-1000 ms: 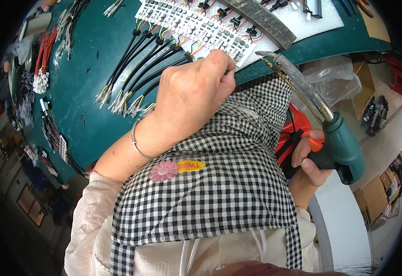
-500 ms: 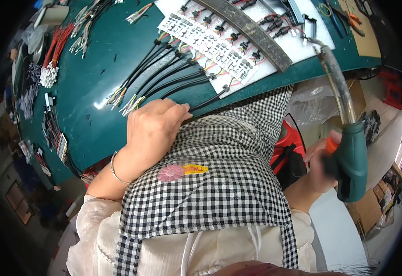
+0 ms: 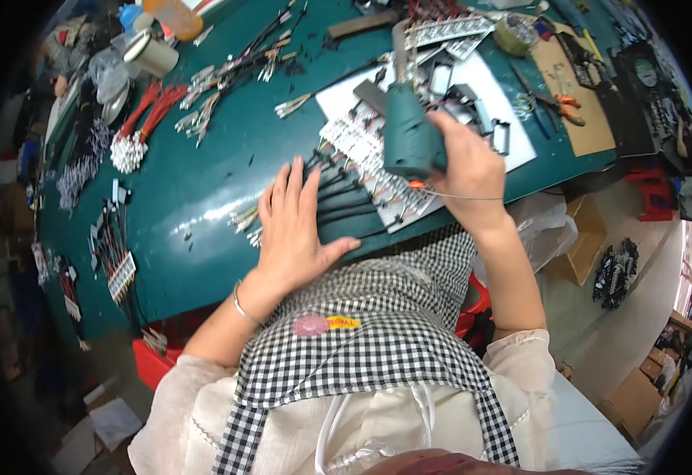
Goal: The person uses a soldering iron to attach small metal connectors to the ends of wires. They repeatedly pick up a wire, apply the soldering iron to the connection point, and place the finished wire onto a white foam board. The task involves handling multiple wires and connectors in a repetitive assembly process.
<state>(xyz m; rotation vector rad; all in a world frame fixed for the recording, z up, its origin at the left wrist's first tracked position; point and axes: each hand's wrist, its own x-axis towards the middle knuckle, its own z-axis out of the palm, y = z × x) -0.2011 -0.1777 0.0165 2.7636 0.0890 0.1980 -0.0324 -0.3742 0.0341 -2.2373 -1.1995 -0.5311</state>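
My left hand (image 3: 289, 229) lies spread, palm down, on a row of black cables (image 3: 344, 198), its thumb stretched toward the table's near edge. The cables run from a panel of small white circuit boards (image 3: 354, 144), and their stripped, coloured ends show left of my fingers. My right hand (image 3: 472, 170) grips a green soldering gun (image 3: 407, 131) by its handle. Its long metal nozzle points toward the far side, above the boards. A thin wire trails from its orange rear part. Under the boards is a white sheet (image 3: 523, 146); the gun hides part of a dark bar (image 3: 371, 96).
Red wires with white connectors (image 3: 130, 150) and loose cable bundles (image 3: 199, 111) lie on the left of the green table (image 3: 203, 182). Orange-handled pliers (image 3: 569, 109) lie on the right beside a brown board (image 3: 591, 138). A white spool (image 3: 152, 55) stands far left.
My right hand has swung the soldering gun from beside my lap up over the boards. My left hand has gone from curled at the table edge to spread flat on the cables. The view has shifted.
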